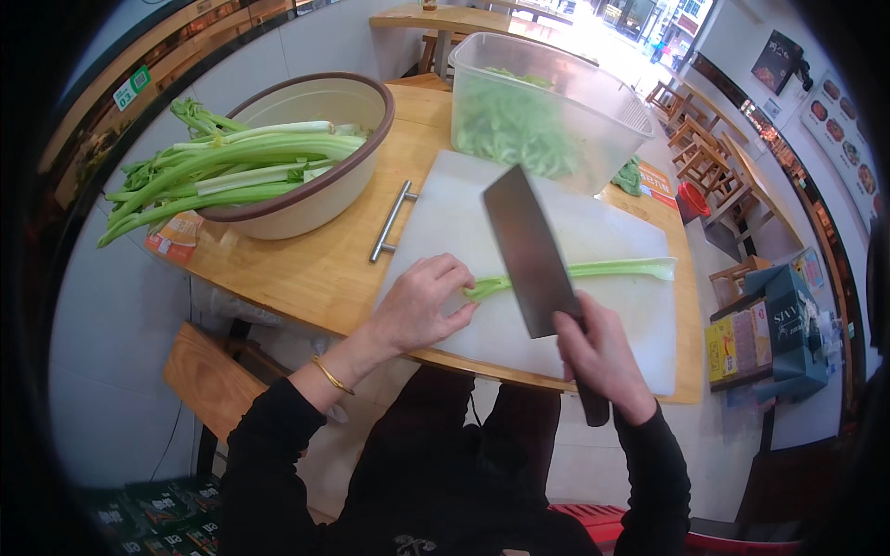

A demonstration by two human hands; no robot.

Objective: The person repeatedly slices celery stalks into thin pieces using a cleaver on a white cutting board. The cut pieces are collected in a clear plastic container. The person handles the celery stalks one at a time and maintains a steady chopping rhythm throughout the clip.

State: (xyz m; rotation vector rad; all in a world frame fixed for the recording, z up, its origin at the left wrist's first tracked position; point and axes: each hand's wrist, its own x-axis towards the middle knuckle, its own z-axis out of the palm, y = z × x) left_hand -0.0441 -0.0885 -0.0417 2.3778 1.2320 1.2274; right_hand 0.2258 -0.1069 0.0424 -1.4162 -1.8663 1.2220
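A pale green celery stalk (619,268) lies across a white cutting board (445,208). My right hand (601,347) grips the dark handle of a cleaver (527,257), whose broad blade is held over the stalk and hides part of it. At the stalk's left end is my left hand (431,302), thumb and fingers parted around the tip. The forefinger looks close to the tip; whether it touches cannot be told. Beyond the board, a translucent plastic tub (549,111) holds green cut vegetable pieces. Several long celery stalks (257,163) lean out of a beige basin with a brown rim (306,215).
The board has a metal bar handle (393,222) on its left. All this stands on a wooden table (334,292). A wooden stool (208,375) is at lower left. A green cloth (628,177) lies beside the tub. Boxes (744,340) stand to the right, with a red bucket (692,201) farther back.
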